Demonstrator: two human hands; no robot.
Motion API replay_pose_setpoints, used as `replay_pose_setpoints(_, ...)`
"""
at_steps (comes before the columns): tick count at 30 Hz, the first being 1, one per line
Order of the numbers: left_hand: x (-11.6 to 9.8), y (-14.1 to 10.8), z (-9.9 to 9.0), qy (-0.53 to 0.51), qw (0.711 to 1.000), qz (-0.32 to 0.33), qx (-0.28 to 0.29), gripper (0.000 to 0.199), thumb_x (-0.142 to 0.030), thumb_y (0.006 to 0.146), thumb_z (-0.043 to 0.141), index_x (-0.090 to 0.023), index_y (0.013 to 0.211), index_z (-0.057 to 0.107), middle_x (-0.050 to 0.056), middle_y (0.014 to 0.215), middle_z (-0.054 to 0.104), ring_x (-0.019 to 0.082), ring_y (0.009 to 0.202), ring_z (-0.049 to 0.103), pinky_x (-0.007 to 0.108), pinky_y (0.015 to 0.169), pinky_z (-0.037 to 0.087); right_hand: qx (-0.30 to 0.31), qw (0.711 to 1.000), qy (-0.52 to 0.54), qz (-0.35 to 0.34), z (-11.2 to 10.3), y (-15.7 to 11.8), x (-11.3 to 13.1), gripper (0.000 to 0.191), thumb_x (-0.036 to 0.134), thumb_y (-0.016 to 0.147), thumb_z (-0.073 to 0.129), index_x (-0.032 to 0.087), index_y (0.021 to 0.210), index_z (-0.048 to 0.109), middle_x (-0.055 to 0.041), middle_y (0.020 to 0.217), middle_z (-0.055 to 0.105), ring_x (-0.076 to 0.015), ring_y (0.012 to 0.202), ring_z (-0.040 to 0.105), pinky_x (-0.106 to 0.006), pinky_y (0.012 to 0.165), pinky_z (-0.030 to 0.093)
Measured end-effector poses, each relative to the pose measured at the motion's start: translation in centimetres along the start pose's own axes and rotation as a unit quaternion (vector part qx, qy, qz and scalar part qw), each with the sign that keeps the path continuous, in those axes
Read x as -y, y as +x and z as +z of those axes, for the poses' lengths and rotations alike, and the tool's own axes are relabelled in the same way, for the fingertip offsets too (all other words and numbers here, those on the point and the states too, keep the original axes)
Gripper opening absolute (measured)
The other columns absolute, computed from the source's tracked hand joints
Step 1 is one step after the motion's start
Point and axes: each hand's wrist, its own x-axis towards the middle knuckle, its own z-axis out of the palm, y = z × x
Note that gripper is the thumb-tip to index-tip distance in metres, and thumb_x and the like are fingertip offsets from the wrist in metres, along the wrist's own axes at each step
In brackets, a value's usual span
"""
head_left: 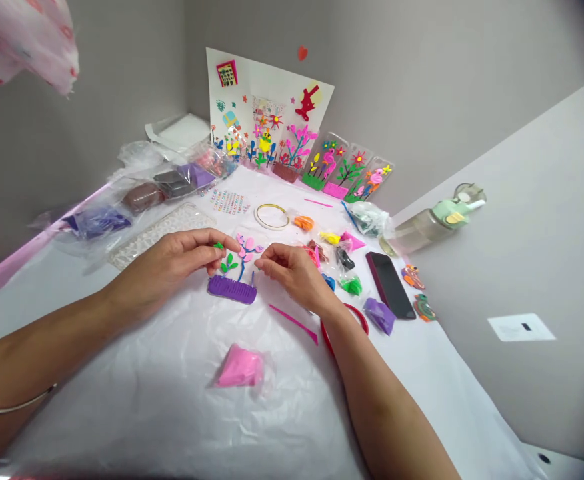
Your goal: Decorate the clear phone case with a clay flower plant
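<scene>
In front of me lies a flat clay plant [243,257] with pink petals, a blue stem and green leaves. Its foot meets a ridged purple clay base [232,289]. My left hand [187,257] is at the plant's left side, thumb and index finger nearly together. A bit of green shows between them; whether it is held or lies behind, I cannot tell. On the right, my right hand [292,270] is closed in a pinch beside the blue stem, its fingertips hiding whatever is in them. Nearer to me sits a wrapped pink clay lump [241,366].
A magenta clay tool [295,323] and red ring [358,317] lie by my right forearm. Several clay packets, a phone [391,285] and a bottle [422,228] stand to the right. Bagged clay [145,197] and a patterned clear case [162,233] lie left. Decorated panels [327,167] lean at the back.
</scene>
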Motion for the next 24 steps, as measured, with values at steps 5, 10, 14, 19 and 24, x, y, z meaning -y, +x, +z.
replay_pose_setpoints(5, -0.12, -0.03, 0.01, -0.034, 0.999, 0.003, 0.038, 0.013, -0.033, 0.084, 0.076, -0.025, 0.09, 0.083, -0.002, 0.071, 0.062, 0.01, 0.063, 0.053, 0.02, 0.062, 0.045, 0.009, 0.999, 0.048, 0.011, 0.05, 0.22, -0.24, 0.012, 0.024, 0.092, 0.063, 0.018, 0.099, 0.072, 0.0027, 0.077, 0.065, -0.0126, 0.068, 0.056, -0.026, 0.066, 0.044)
replay_pose_setpoints(10, -0.32, -0.14, 0.05, -0.034, 0.999, 0.014, 0.015, 0.017, -0.033, 0.089, 0.073, -0.026, 0.1, 0.082, -0.003, 0.072, 0.062, 0.009, 0.06, 0.053, 0.018, 0.059, 0.045, 0.017, 0.997, 0.073, 0.028, 0.02, 0.17, -0.18, 0.009, 0.028, 0.089, 0.07, 0.019, 0.089, 0.073, 0.0015, 0.075, 0.068, -0.0138, 0.068, 0.06, -0.027, 0.067, 0.047)
replay_pose_setpoints(14, -0.35, -0.12, 0.08, -0.039, 0.999, 0.014, 0.012, 0.015, -0.031, 0.09, 0.071, -0.028, 0.102, 0.081, -0.004, 0.072, 0.063, 0.009, 0.059, 0.053, 0.018, 0.058, 0.046, 0.011, 0.999, 0.04, 0.013, -0.07, 0.08, -0.1, 0.018, 0.035, 0.092, 0.069, 0.02, 0.083, 0.072, 0.0022, 0.071, 0.064, -0.0133, 0.065, 0.054, -0.027, 0.063, 0.043)
replay_pose_setpoints(19, -0.18, -0.15, -0.03, -0.029, 0.999, 0.021, 0.023, 0.011, -0.026, 0.087, 0.069, -0.025, 0.089, 0.08, -0.003, 0.073, 0.064, 0.01, 0.063, 0.054, 0.02, 0.062, 0.046, -0.005, 1.0, 0.021, 0.013, -0.15, 0.28, -0.24, 0.008, 0.028, 0.087, 0.072, 0.019, 0.089, 0.072, 0.0017, 0.08, 0.069, -0.0135, 0.071, 0.058, -0.027, 0.067, 0.045)
replay_pose_setpoints(24, -0.16, -0.08, -0.19, -0.022, 0.999, 0.023, -0.005, 0.013, -0.025, 0.083, 0.065, -0.025, 0.084, 0.078, -0.002, 0.067, 0.062, 0.011, 0.065, 0.052, 0.02, 0.063, 0.042, -0.01, 1.0, -0.011, 0.01, 0.16, 0.39, -0.32, 0.011, 0.024, 0.092, 0.068, 0.019, 0.091, 0.078, -0.0016, 0.09, 0.077, -0.0167, 0.083, 0.066, -0.029, 0.078, 0.049)
